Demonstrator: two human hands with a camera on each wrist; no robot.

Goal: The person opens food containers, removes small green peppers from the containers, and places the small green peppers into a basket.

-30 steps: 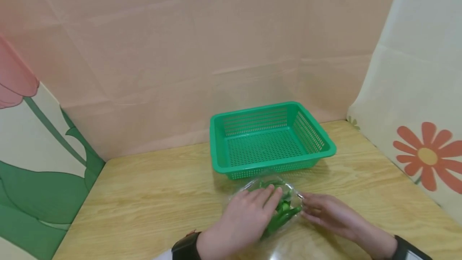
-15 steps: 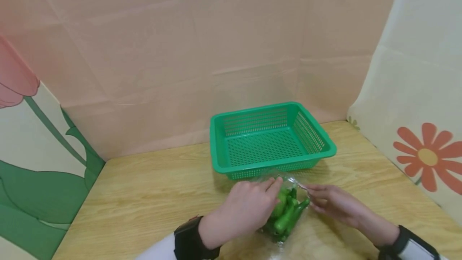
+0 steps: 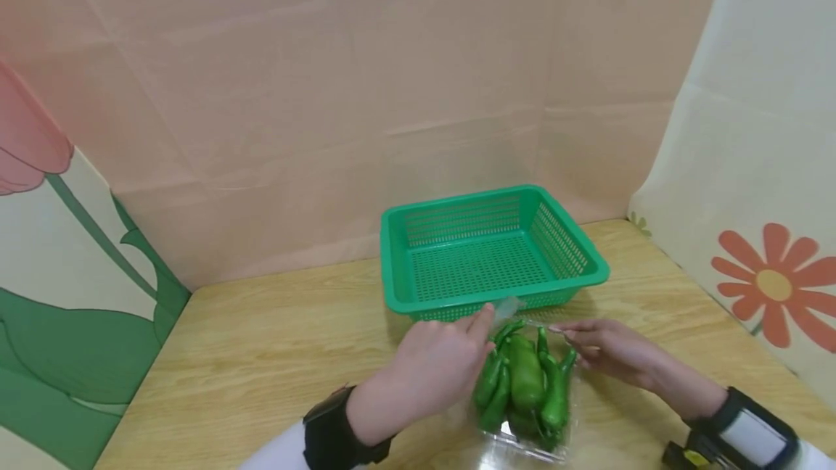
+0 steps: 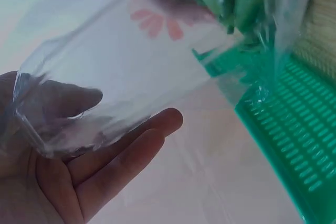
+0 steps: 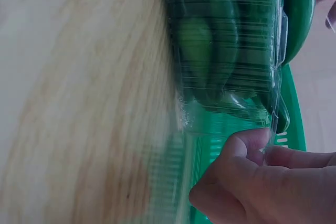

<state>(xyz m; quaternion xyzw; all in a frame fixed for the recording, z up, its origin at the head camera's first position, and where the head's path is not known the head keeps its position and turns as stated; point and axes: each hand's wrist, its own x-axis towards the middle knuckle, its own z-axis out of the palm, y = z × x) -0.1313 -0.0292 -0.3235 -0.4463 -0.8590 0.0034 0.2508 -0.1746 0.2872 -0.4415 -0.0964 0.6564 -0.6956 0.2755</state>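
A clear plastic clamshell box [image 3: 532, 450] full of green peppers [image 3: 525, 376] stands on the table in front of the basket. My left hand [image 3: 434, 357] holds its raised transparent lid [image 3: 508, 308]; in the left wrist view, the thumb [image 4: 73, 99] lies on one side of the plastic and the fingers on the other. With thumb and forefinger, my right hand [image 3: 610, 347] pinches the box's far right corner, as the right wrist view also shows. The left hand hides part of the lid in the head view.
A green perforated basket [image 3: 496, 291], with nothing in it, sits just behind the box on the wood-grain table [image 3: 281, 339]. A pink cloth backdrop [image 3: 294, 107] hangs behind, with flower-printed panels at the left and right.
The lid has been lifted away from the peppers, which now lie exposed. My left hand has moved slightly left and up with the lid; the right hand has shifted slightly up and right.
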